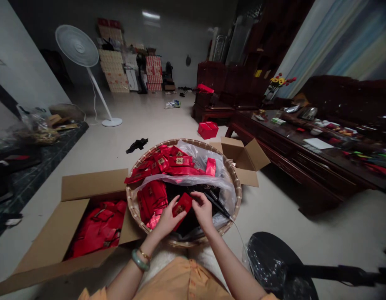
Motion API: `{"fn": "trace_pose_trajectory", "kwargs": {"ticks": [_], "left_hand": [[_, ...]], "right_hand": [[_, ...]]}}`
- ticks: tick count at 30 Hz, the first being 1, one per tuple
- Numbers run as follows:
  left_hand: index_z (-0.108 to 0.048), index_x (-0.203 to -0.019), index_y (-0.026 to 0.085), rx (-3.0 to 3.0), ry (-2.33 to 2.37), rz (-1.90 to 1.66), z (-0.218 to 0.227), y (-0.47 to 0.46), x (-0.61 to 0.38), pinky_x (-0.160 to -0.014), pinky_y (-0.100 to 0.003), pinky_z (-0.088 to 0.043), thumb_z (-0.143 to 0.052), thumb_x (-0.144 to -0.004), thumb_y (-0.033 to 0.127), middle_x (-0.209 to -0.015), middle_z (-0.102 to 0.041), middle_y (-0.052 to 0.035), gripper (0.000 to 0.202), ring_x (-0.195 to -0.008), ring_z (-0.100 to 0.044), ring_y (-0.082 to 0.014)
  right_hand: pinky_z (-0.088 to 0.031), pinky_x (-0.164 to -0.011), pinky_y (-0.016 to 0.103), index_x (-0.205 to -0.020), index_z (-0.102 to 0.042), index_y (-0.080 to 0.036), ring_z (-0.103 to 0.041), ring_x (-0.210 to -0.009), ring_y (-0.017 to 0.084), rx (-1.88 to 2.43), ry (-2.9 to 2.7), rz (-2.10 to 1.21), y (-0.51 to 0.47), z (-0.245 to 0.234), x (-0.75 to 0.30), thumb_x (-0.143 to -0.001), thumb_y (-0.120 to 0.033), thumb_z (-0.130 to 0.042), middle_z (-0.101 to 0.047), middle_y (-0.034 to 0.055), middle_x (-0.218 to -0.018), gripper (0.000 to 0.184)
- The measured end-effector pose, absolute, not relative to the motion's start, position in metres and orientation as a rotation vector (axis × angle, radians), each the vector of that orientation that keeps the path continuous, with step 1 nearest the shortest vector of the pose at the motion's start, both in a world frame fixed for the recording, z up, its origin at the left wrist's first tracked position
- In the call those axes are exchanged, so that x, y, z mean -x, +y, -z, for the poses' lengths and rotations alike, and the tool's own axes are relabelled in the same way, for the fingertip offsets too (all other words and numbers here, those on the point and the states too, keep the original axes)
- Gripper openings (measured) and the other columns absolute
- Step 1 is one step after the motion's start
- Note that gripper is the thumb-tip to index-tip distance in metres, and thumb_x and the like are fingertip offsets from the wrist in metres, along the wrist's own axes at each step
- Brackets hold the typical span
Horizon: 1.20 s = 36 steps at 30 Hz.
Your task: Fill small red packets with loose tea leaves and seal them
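Note:
My left hand (168, 216) is closed on a small red packet (183, 205) with gold print, its thumb across the front. At the packet's upper right edge, the fingers of my right hand (203, 209) are pinched together. Both hands are over a round woven basket (130, 204) lined with a clear plastic bag (229, 183). Dark loose material (177, 189), like tea leaves, lies in the bag. Beside my right hand rests a black two-armed tool (218, 205) with a white cord, like a hair straightener. Red packets (179, 160) are heaped at the basket's far side; a stack of red pouches (152, 200) lies left.
An open carton (46, 237) of red packets stands left, another open carton (243, 160) beyond the basket's right side. A black round stool (274, 266) is at lower right. The long wooden table (293, 150) runs along the right. A white fan (101, 93) stands back left.

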<state>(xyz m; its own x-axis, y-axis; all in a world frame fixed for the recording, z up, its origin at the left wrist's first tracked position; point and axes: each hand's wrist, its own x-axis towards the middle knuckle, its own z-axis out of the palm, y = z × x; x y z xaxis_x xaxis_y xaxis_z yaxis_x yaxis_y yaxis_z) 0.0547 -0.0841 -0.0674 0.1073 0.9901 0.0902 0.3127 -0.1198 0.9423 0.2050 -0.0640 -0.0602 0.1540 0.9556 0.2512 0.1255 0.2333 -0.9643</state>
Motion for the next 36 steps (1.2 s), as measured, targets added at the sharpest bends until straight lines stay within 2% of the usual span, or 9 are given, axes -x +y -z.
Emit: {"fn": "trace_pose_trajectory", "kwargs": {"ticks": [5, 12, 15, 18, 20, 23, 28, 32, 36], "left_hand": [[-0.068, -0.094, 0.015, -1.45, 1.344, -0.96, 0.063, -0.081, -0.047, -0.074, -0.032, -0.053, -0.059, -0.073, 0.032, -0.089, -0.072, -0.0067, 0.029, -0.08, -0.067, -0.0209], [-0.069, -0.093, 0.016, -1.47, 1.505, -1.103, 0.076, -0.083, -0.053, -0.073, -0.029, -0.052, -0.056, -0.076, 0.032, -0.09, -0.072, -0.0065, 0.027, -0.079, -0.067, -0.0199], [-0.069, -0.093, 0.015, -1.47, 1.525, -1.1, 0.076, -0.085, -0.054, -0.073, -0.03, -0.052, -0.056, -0.076, 0.031, -0.09, -0.072, -0.0066, 0.026, -0.078, -0.067, -0.0199], [-0.069, -0.094, 0.016, -1.541, 1.55, -1.068, 0.071, -0.087, -0.054, -0.072, -0.03, -0.052, -0.055, -0.078, 0.031, -0.089, -0.072, -0.0064, 0.026, -0.077, -0.067, -0.0204], [-0.069, -0.096, 0.018, -1.643, 1.584, -1.041, 0.068, -0.088, -0.053, -0.073, -0.03, -0.051, -0.054, -0.079, 0.03, -0.09, -0.072, -0.0066, 0.026, -0.077, -0.067, -0.0205], [-0.069, -0.099, 0.02, -1.809, 1.616, -0.98, 0.067, -0.089, -0.052, -0.072, -0.029, -0.051, -0.053, -0.081, 0.027, -0.092, -0.072, -0.0071, 0.026, -0.076, -0.068, -0.0203], [-0.069, -0.101, 0.022, -1.902, 1.571, -0.938, 0.066, -0.089, -0.049, -0.073, -0.027, -0.051, -0.051, -0.082, 0.024, -0.096, -0.071, -0.0069, 0.027, -0.079, -0.068, -0.0198], [-0.071, -0.097, 0.022, -1.788, 1.523, -0.939, 0.063, -0.085, -0.047, -0.074, -0.029, -0.051, -0.053, -0.08, 0.025, -0.093, -0.072, -0.005, 0.024, -0.079, -0.068, -0.0198], [-0.072, -0.088, 0.019, -1.518, 1.47, -1.026, 0.066, -0.074, -0.041, -0.077, -0.031, -0.052, -0.062, -0.071, 0.026, -0.087, -0.073, -0.0049, 0.021, -0.08, -0.067, -0.0202]], "right_hand": [[-0.05, -0.082, 0.035, -0.11, -0.062, -0.019, -0.059, -0.095, 0.02, 1.194, -1.499, -0.749, -0.063, 0.063, -0.212, -0.076, -0.013, -0.047, -0.062, 0.0094, -0.106, 0.037], [-0.045, -0.092, 0.042, -0.128, -0.048, -0.023, -0.05, -0.106, 0.021, 1.109, -1.844, -0.311, -0.072, 0.059, -0.206, -0.083, -0.009, -0.042, -0.058, 0.0095, -0.112, 0.048], [-0.045, -0.089, 0.041, -0.119, -0.054, -0.023, -0.048, -0.104, 0.022, 1.108, -1.862, -0.194, -0.075, 0.054, -0.206, -0.085, -0.012, -0.043, -0.056, 0.0096, -0.11, 0.037], [-0.046, -0.076, 0.039, -0.095, -0.064, -0.021, -0.048, -0.091, 0.023, 1.204, -1.874, -0.068, -0.074, 0.049, -0.207, -0.085, -0.021, -0.051, -0.054, 0.0098, -0.095, 0.017], [-0.044, -0.068, 0.036, -0.084, -0.064, -0.02, -0.045, -0.081, 0.021, 1.257, -1.938, -0.027, -0.072, 0.047, -0.208, -0.085, -0.023, -0.052, -0.051, 0.0089, -0.085, 0.013], [-0.042, -0.063, 0.033, -0.084, -0.063, -0.02, -0.042, -0.076, 0.021, 1.266, -2.032, -0.05, -0.066, 0.046, -0.208, -0.087, -0.019, -0.047, -0.05, 0.008, -0.079, 0.016], [-0.042, -0.066, 0.032, -0.077, -0.059, -0.02, -0.045, -0.079, 0.021, 1.177, -2.139, -0.168, -0.059, 0.045, -0.212, -0.085, -0.02, -0.049, -0.053, 0.0064, -0.078, 0.013], [-0.038, -0.059, 0.027, -0.07, -0.055, -0.02, -0.047, -0.068, 0.017, 1.139, -2.178, -0.419, -0.059, 0.039, -0.219, -0.085, -0.022, -0.05, -0.052, 0.0018, -0.066, 0.015], [-0.036, -0.059, 0.024, -0.072, -0.055, -0.02, -0.048, -0.064, 0.014, 1.139, -2.102, -0.599, -0.06, 0.037, -0.228, -0.085, -0.023, -0.049, -0.054, -0.0001, -0.066, 0.014]]}}
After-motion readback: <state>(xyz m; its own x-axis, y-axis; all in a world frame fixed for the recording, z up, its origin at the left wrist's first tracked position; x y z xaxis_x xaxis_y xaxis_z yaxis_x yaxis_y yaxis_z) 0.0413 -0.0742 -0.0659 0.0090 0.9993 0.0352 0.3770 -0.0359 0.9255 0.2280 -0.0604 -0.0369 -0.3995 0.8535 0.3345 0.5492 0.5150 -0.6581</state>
